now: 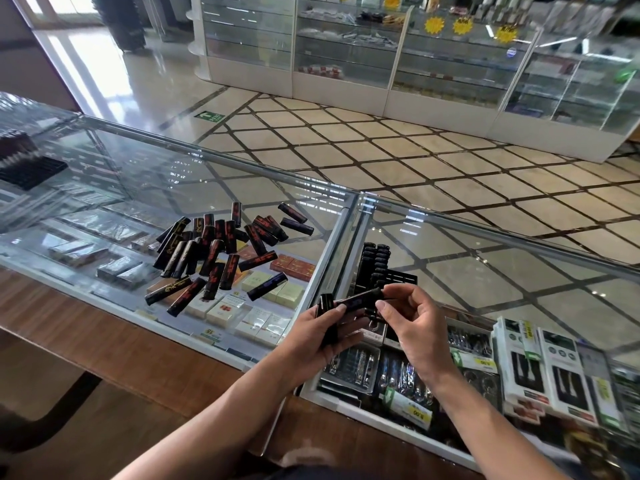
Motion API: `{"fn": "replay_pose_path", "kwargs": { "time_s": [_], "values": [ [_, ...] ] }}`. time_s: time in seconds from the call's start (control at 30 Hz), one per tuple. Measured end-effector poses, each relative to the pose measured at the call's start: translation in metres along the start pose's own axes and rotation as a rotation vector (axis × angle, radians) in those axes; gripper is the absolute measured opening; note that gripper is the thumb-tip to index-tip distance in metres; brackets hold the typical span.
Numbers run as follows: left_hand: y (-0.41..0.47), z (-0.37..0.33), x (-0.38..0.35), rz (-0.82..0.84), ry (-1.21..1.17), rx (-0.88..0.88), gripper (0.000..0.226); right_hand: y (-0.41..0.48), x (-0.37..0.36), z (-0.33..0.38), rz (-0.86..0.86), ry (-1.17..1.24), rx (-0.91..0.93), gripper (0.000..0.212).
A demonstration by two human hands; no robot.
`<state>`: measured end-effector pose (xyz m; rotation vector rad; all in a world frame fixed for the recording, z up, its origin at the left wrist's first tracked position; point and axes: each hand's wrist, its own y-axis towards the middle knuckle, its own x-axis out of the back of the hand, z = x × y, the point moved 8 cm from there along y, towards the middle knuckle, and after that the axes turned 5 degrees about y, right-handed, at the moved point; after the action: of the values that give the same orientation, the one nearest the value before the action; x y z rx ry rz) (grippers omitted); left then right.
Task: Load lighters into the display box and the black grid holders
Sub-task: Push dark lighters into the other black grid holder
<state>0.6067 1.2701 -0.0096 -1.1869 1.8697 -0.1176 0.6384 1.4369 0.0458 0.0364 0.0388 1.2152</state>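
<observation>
Several black lighters (221, 251) with red, gold or blue print lie scattered on the glass counter (104, 188). A black grid holder (398, 277) sits to their right, with lighters (375, 261) standing in its left rows. My left hand (322, 336) grips an upright black lighter (327, 318). Just in front of the holder, my right hand (415, 323) pinches one end of a blue-printed lighter (360, 299) held level, whose other end reaches my left thumb. A second black grid holder (31, 171) with lighters sits far left.
Beneath the glass lie cigarette packs (242, 317), nail clippers (360, 365) and boxed goods (554, 368). A wooden ledge (104, 358) runs along my side of the counter. Across the tiled floor (381, 140) stand glass showcases (415, 57).
</observation>
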Motion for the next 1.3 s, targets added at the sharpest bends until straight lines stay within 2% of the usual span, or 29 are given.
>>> {"fn": "replay_pose_path", "kwargs": {
  "time_s": [0.1, 0.43, 0.6, 1.2, 1.3],
  "values": [
    [-0.001, 0.000, -0.001, 0.021, 0.011, -0.016, 0.030, 0.003, 0.000, 0.006, -0.002, -0.030, 0.033, 0.021],
    [0.001, 0.000, 0.003, 0.018, 0.078, -0.051, 0.044, 0.032, -0.010, 0.056, 0.081, -0.336, 0.249, 0.021],
    [-0.002, -0.001, 0.006, -0.009, 0.117, -0.064, 0.044, 0.051, -0.018, 0.075, 0.117, -0.512, 0.347, 0.025],
    [-0.005, -0.002, 0.005, 0.014, 0.095, -0.066, 0.034, 0.076, -0.045, 0.055, 0.278, -0.881, 0.473, 0.017],
    [-0.005, -0.002, 0.005, 0.005, 0.106, -0.067, 0.040, 0.077, -0.045, 0.055, 0.263, -0.906, 0.480, 0.016]
  ]
}}
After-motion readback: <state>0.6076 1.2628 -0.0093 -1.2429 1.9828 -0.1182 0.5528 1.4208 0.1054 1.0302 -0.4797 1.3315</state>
